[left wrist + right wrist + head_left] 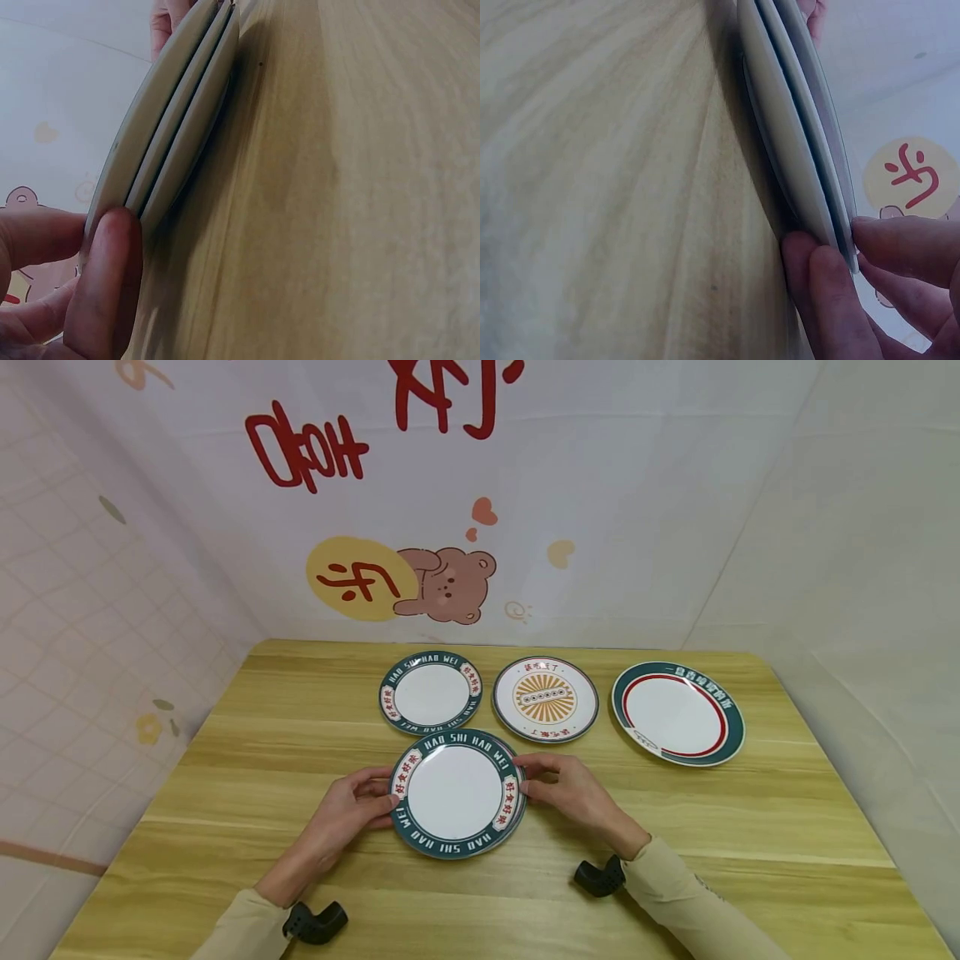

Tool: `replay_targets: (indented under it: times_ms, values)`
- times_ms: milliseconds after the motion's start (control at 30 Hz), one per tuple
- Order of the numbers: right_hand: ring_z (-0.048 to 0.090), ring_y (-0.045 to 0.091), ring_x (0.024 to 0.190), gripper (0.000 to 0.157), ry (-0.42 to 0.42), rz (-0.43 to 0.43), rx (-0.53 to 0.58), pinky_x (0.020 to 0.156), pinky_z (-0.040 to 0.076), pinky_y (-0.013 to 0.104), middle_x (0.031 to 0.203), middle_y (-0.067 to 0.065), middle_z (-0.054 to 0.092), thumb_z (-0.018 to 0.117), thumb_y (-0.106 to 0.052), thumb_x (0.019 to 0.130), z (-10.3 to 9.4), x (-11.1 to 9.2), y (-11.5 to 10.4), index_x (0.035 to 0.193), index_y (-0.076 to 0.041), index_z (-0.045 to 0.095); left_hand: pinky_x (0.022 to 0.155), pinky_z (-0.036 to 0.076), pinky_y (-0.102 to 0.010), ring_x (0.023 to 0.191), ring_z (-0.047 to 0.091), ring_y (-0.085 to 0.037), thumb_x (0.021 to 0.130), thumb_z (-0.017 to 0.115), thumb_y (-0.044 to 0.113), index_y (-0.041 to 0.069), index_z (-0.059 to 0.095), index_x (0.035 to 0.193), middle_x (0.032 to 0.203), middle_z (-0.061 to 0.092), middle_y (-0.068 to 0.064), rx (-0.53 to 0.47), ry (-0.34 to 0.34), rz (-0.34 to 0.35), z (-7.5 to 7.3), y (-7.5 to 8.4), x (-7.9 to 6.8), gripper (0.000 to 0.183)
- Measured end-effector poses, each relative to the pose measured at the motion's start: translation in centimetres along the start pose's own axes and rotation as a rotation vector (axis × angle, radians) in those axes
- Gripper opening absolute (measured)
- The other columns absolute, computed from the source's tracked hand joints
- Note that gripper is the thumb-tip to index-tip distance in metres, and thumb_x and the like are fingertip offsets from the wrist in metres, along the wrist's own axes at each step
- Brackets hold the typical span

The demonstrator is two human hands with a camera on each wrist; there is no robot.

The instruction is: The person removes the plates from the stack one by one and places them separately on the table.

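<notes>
At the middle of the table (pixel 690 818), gripped the stack of three plates (pixel 454 793) by its rim, with left hand (pixel 348 806) at nine o'clock and right hand (pixel 566 793) at three, likely for even balance. Couldn't tell whether lifted or resting. Had the lone green-rimmed plate (pixel 431 692) just before twelve, sunburst plate (pixel 545 700) between one and two, red-ringed plate (pixel 678 714) past two, probably spaced to avoid overlap.

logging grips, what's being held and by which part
A stack of plates, its rim pinched on opposite sides by left hand and right hand.
</notes>
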State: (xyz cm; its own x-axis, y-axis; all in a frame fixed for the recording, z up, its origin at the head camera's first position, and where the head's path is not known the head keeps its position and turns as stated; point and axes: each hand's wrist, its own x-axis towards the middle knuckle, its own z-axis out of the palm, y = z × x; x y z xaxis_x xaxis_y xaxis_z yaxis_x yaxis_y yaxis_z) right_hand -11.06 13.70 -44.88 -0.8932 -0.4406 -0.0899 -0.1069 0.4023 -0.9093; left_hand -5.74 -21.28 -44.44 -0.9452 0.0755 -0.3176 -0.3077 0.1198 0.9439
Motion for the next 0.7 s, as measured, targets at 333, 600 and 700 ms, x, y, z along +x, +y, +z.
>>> replay_targets:
  times_ms: [333,600,700]
  values:
    - [0.065,0.023,0.104,0.035,0.015,-0.005,-0.018,0.09,0.055,0.031,0.113,0.007,0.072,0.074,-0.014,0.096,0.08,0.03,0.05,0.13,-0.006,0.07,0.083,0.064,-0.035,0.101,0.07,-0.026,0.097,0.068,0.0,-0.007,0.049,0.145,0.128,0.063,-0.027,0.001,0.039,-0.012,-0.27,-0.07,-0.21,0.053]
    - [0.066,0.023,0.106,0.047,0.049,0.013,-0.059,0.089,0.055,0.033,0.124,0.01,0.07,0.075,-0.016,0.096,0.2,-0.02,0.0,0.14,-0.007,0.064,0.084,0.063,-0.035,0.101,0.069,-0.025,0.098,0.067,0.001,-0.007,0.049,0.146,0.127,0.063,-0.026,-0.008,0.048,-0.016,-0.44,-0.31,-0.2,0.052]
    - [0.066,0.027,0.113,0.048,0.04,0.012,-0.035,0.098,0.055,0.041,0.127,0.012,0.07,0.074,-0.015,0.096,0.23,-0.04,-0.12,0.141,-0.004,0.062,0.084,0.063,-0.034,0.101,0.069,-0.025,0.098,0.067,0.001,-0.007,0.049,0.146,0.128,0.063,-0.027,-0.013,0.048,-0.02,-0.43,-0.26,-0.31,0.052]
